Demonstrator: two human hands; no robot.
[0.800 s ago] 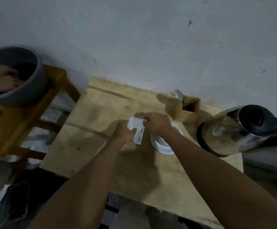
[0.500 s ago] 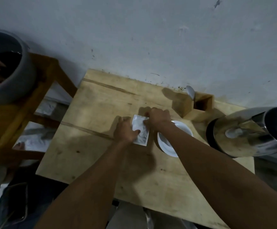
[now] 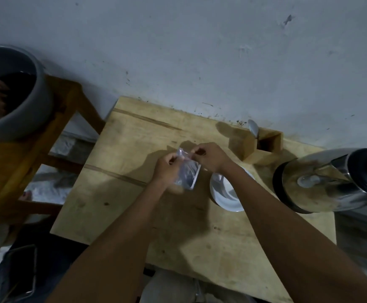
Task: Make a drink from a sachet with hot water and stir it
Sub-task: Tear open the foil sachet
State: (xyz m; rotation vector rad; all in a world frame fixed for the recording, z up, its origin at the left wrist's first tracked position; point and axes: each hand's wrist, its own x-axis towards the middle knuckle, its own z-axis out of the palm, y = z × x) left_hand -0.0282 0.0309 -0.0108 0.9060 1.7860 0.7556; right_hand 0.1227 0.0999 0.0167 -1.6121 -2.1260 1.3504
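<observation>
Both hands pinch the sachet's (image 3: 187, 171) top edge, left hand (image 3: 167, 169) beside right hand (image 3: 208, 157); its long axis hangs down, just left of the cup (image 3: 224, 193).

place: plain home corner, makeshift kitchen/tea spot
wall: bare painted wall (image 3: 200, 51), scuffed, chipped, dark specks nr its base
surface: rough low wooden table (image 3: 134, 138) pushed against wall, stained, dark seams across boards
drink kit: steel electric kettle (image 3: 331, 182) at table's right end; white cup (image 3: 224, 193); small wooden holder (image 3: 265, 145) w/ spoon (image 3: 253, 127) standing in it
beside: 2nd wooden stand (image 3: 53, 119) on left carrying grey basin (image 3: 25, 110)
light: dim, indoor
</observation>
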